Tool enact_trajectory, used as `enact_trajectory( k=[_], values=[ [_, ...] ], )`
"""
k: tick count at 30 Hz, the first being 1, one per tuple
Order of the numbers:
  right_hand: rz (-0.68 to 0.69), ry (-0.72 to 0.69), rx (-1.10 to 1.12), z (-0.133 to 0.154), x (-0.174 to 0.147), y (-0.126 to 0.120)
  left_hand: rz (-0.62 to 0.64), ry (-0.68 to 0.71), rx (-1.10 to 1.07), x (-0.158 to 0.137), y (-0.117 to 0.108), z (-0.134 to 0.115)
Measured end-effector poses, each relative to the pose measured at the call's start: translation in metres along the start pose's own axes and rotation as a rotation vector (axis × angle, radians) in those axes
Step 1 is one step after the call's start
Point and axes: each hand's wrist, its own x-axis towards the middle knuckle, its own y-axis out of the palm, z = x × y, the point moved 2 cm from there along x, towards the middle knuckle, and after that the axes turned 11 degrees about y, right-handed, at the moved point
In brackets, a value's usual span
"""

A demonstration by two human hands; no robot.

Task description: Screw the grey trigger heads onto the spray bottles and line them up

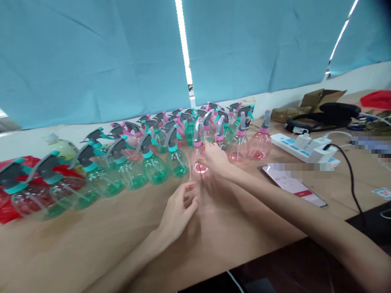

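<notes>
Three panels of blue cloth fill the view from ten to two o'clock, taking the middle of the view as hub. Below them a brown tabletop spreads from eight round to three. Ranks of spray bottles stand on it, sweeping from between eight and nine across to three, green ones mostly at nine. A white power strip lies at three, and a phone between three and four.

The pink bottle stands upright just off the hub toward six, at the front of the ranks. It looks light, being see-through, likely thin plastic with no liquid that I can make out; the wall would probably give a little under a squeeze, and its smooth roundness could slip. The shoulder, where the body narrows, seems the surest hold.

The right hand pinches it from the three o'clock side, thumb in front; how far the fingers reach behind, I cannot tell. The left hand, between six and seven, is loosely curled, thumb and fingers apart, touching no bottle. Smallest, the pink collar tops that shoulder and looks stiff.
</notes>
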Motion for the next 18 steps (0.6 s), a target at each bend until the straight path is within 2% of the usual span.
enact_trajectory(
  k=[5, 9, 12, 14, 16, 18],
  values=[
    [0.017, 0.014, -0.032, 0.006, 0.006, 0.004, 0.014, 0.006, 0.011, 0.003, 0.005, 0.007],
    [0.02, 0.011, -0.03, 0.006, 0.0, -0.005, 0.021, -0.029, 0.019, 0.009, 0.009, 0.005],
    [-0.002, -0.01, 0.003, -0.009, -0.011, -0.022, 0.005, -0.019, 0.002, 0.018, 0.012, 0.002],
    [-0.067, -0.037, 0.094, -0.025, -0.019, -0.036, -0.009, -0.013, -0.024, 0.026, 0.014, 0.0],
    [-0.154, 0.014, 0.138, -0.043, -0.023, -0.048, -0.026, -0.019, -0.056, 0.034, 0.018, -0.001],
    [-0.179, 0.095, 0.143, -0.057, -0.022, -0.053, -0.039, -0.021, -0.082, 0.04, 0.023, -0.002]
  ],
)
